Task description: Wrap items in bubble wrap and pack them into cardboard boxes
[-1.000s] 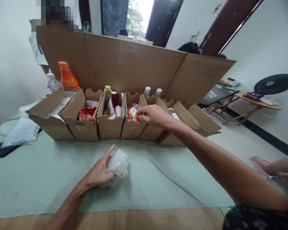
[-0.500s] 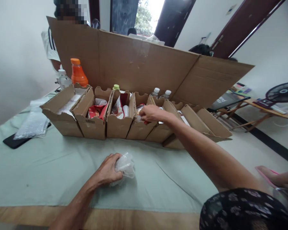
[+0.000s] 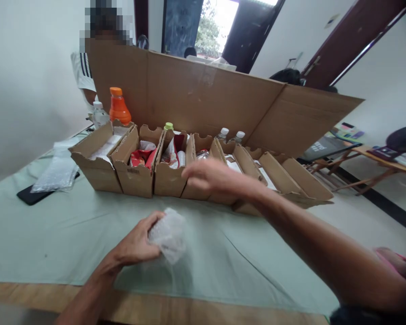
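Above the front of the cardboard boxes [image 3: 171, 183], the right hand [image 3: 211, 176] is hanging at the end of a long outstretched forearm, its fingers curling downward; blur is softening it, and I cannot tell whether they are pinching anything. Nearer the body, the left hand [image 3: 138, 241] is reaching low over the table, thumb and fingers closing around a crumpled bundle of bubble wrap [image 3: 171, 235]; whether this is touching the surface, I cannot tell.

A white wall [image 3: 27, 67] is rising at the left, a pale green cloth [image 3: 71, 243] is covering the table, and a wooden edge [image 3: 149, 303] is showing along the front.

Behind the boxes, a wide cardboard panel [image 3: 189, 95] is standing and blocking much of the room. The boxes are lining up before it, the right arm hiding parts of several. Bubble-wrap sheets [image 3: 54, 174] are lying partly over a flat black object [image 3: 32, 196] at the left. An orange bottle [image 3: 119, 110] is standing behind the leftmost box, and a red packet [image 3: 144, 158] is sitting inside the second.
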`<control>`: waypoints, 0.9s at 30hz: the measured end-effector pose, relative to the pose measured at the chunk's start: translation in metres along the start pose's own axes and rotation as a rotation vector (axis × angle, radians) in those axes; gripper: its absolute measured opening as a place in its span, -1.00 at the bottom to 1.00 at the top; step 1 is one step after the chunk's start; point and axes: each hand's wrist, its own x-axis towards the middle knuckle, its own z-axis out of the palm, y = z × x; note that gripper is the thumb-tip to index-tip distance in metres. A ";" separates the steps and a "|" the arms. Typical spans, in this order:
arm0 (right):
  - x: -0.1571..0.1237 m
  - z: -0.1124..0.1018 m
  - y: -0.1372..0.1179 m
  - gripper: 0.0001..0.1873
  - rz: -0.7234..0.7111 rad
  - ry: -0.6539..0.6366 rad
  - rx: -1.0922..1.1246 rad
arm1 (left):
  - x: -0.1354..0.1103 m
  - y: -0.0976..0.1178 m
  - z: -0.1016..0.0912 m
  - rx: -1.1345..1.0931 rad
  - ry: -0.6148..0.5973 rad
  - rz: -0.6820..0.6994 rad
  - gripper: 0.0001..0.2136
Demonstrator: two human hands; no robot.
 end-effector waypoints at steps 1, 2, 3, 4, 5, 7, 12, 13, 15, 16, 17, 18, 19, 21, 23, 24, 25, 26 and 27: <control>0.022 -0.010 0.011 -0.72 0.095 0.048 -0.102 | 0.005 -0.012 -0.002 0.015 0.051 -0.030 -0.24; 0.045 -0.018 0.022 -0.71 0.169 0.064 -0.205 | 0.010 -0.025 -0.005 0.047 0.085 -0.050 -0.11; 0.067 -0.024 0.032 -0.72 0.219 0.045 -0.280 | 0.014 -0.036 -0.006 0.102 0.102 -0.065 -0.01; 0.087 -0.027 0.041 -0.73 0.251 0.011 -0.327 | 0.017 -0.046 -0.007 0.179 0.112 -0.079 0.05; 0.105 -0.027 0.047 -0.73 0.265 -0.033 -0.344 | 0.019 -0.053 -0.006 0.268 0.125 -0.091 0.06; 0.132 -0.019 0.054 -0.72 0.280 -0.100 -0.320 | 0.021 -0.060 -0.004 0.426 0.166 -0.106 0.02; 0.153 -0.002 0.060 -0.76 0.311 -0.144 -0.276 | 0.023 -0.047 -0.002 0.553 0.141 -0.100 -0.43; 0.148 -0.006 0.061 -0.76 0.321 -0.137 -0.278 | 0.022 -0.044 -0.003 0.553 0.145 -0.117 -0.50; 0.127 -0.020 0.062 -0.74 0.355 -0.083 -0.304 | 0.021 -0.039 -0.008 0.504 0.178 -0.164 -0.51; 0.110 -0.029 0.060 -0.73 0.378 -0.008 -0.329 | 0.018 -0.037 -0.011 0.438 0.190 -0.182 -0.49; 0.090 -0.038 0.056 -0.73 0.397 0.101 -0.354 | 0.015 -0.034 -0.014 0.346 0.199 -0.186 -0.47; 0.066 -0.045 0.049 -0.74 0.409 0.233 -0.374 | 0.009 -0.030 -0.018 0.245 0.203 -0.167 -0.45; 0.042 -0.048 0.039 -0.77 0.405 0.377 -0.382 | 0.003 -0.024 -0.021 0.150 0.206 -0.112 -0.44; -0.004 -0.044 0.011 -0.85 0.320 0.507 -0.330 | -0.013 -0.009 -0.026 0.040 0.217 0.086 -0.43; -0.036 -0.025 -0.020 -0.95 0.144 0.427 -0.240 | -0.029 0.008 -0.027 0.034 0.205 0.299 -0.42; -0.044 -0.013 -0.034 -0.96 0.029 0.347 -0.172 | -0.035 0.015 -0.026 0.040 0.172 0.359 -0.40; -0.046 -0.001 -0.045 -0.96 -0.085 0.259 -0.095 | -0.040 0.021 -0.025 0.046 0.135 0.368 -0.41; -0.042 0.008 -0.054 -0.97 -0.182 0.183 -0.014 | -0.042 0.025 -0.025 0.050 0.100 0.334 -0.44; -0.034 0.013 -0.058 -0.96 -0.247 0.129 0.066 | -0.043 0.024 -0.025 0.056 0.075 0.274 -0.47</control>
